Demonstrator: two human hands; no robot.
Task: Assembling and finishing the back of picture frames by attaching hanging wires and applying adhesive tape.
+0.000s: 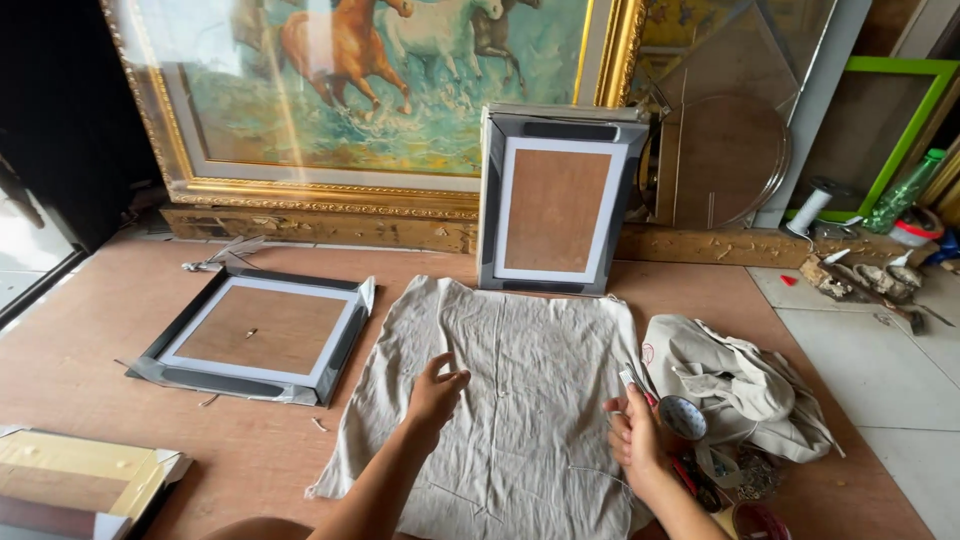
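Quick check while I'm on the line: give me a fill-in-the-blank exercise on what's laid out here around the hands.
1. The left hand rests on a pale beige ____ spread flat on the wooden board floor.
2. The grey picture frame with a brown backing lies flat to the ____ of the cloth.
3. A second grey frame stands upright against the gold-framed painting of ____.
4. The right hand is at the cloth's ____ edge.

Missing words: cloth; left; horses; right

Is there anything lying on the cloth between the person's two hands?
Nothing visible: the cloth is bare between the left hand and the right hand, which grips a small tool at the cloth's right edge.
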